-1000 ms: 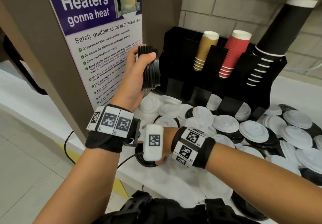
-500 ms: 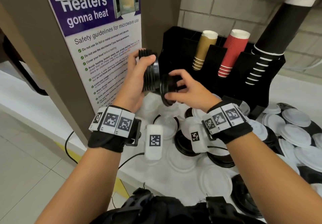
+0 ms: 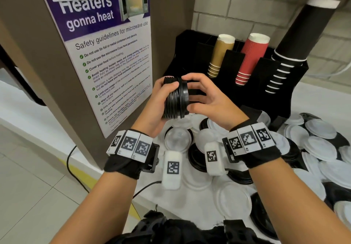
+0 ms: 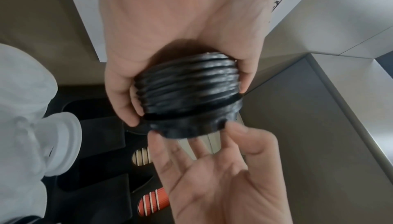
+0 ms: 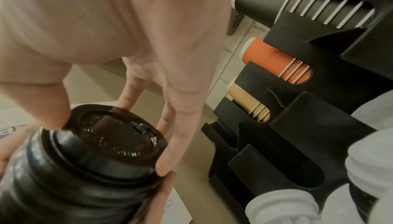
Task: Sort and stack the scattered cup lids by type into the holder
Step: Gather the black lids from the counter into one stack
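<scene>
A stack of black lids point(image 3: 175, 98) is held on its side in front of the holder point(image 3: 237, 76), presumably so that one more lid can be pushed onto its open end. The left hand point(image 3: 157, 101) is wrapped round the ribbed side of the stack, thumb on top and fingers underneath. The newest black lid point(image 5: 119, 142) is pinched by its rim between the thumb and fingertips of the right hand point(image 3: 205, 97). It seems not yet fully nested (in the left wrist view a thin gap runs between it and the lid behind).

The lids are thin moulded plastic, round and glossy, with a raised top, a sip slot and fine embossed lettering. Nested together, their rims form a grooved cylinder that gives a firm grip.

The holder is matt black, with rounded slots; tan cups point(image 3: 220, 55), red ribbed cups point(image 3: 250, 57) and black cups point(image 3: 296, 40) lean out of its upper slots. In front of the holder, white lids point(image 3: 321, 149) and further black ones lie scattered and overlapping on the white table point(image 3: 152, 190), still unsorted. Left of the holder, a microwave safety poster point(image 3: 106, 54) is fixed to a brown panel.
</scene>
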